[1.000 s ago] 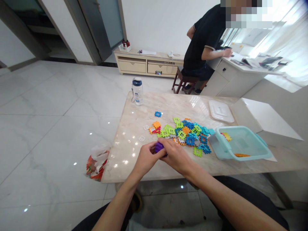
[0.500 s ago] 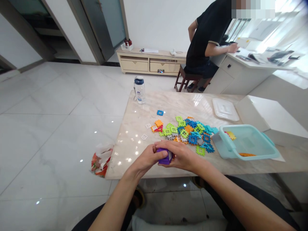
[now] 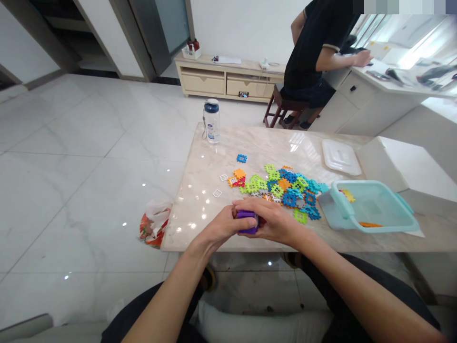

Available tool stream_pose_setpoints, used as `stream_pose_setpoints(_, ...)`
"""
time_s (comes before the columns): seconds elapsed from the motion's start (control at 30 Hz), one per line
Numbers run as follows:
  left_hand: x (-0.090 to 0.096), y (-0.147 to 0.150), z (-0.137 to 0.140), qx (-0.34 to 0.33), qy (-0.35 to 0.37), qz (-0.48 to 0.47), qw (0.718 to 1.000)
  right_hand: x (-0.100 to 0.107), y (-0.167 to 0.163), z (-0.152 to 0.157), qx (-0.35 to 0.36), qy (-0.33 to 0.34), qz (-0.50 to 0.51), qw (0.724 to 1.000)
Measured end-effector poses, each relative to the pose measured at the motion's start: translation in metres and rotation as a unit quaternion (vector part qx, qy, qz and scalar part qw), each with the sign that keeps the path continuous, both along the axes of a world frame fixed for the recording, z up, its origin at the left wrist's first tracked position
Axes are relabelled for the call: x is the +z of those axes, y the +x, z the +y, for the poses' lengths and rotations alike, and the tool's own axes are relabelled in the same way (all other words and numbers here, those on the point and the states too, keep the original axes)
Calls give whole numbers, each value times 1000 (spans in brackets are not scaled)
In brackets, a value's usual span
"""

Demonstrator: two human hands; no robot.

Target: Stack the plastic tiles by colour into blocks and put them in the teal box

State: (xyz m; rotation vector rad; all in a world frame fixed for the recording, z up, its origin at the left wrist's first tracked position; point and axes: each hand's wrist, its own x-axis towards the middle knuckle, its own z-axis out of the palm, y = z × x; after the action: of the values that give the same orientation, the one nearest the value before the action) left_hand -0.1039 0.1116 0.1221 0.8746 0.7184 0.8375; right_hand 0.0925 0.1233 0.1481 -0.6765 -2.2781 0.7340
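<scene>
Gripping a purple piece [image 3: 245,214] between closed left hand [image 3: 223,225] and right hand [image 3: 273,219], with loose tiles [image 3: 284,184] just beyond them. Seemingly pressing or adjusting it; probably calls for firm, even finger pressure.

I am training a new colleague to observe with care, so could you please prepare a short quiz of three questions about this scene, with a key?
1. What colour is the block held between the left hand and the right hand?
(a) green
(b) purple
(c) white
2. True or false: the bottle on the table is lying on its side.
3. Fill in one word: in the picture, the tub stands to the ____ of the pile of loose pieces.

Key:
1. b, purple.
2. False; the bottle stands upright on the table.
3. right.
</scene>
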Motion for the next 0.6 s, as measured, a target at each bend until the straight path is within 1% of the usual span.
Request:
stream_pose_setpoints(0.1,2,-1,1,2,-12,7,1000,3,0,-1,-8,-2,-19,1000)
stream_pose_setpoints(0.2,3,-2,2,-9,-39,7,999,4,2,-2,-41,-10,-39,998)
stream_pose_setpoints(0.27,4,-3,2,-11,-43,9,999,2,3,-1,-49,-5,-36,998)
stream_pose_setpoints(0.37,6,-3,2,-11,-37,8,999,-2,5,2,-31,11,-23,999)
stream_pose_setpoints(0.43,7,-3,2,-14,-33,4,999,-4,5,3,-22,11,-23,999)
stream_pose_setpoints(0.6,7,-1,2,-6,-17,16,1000,-1,4,3,-21,2,-24,999)
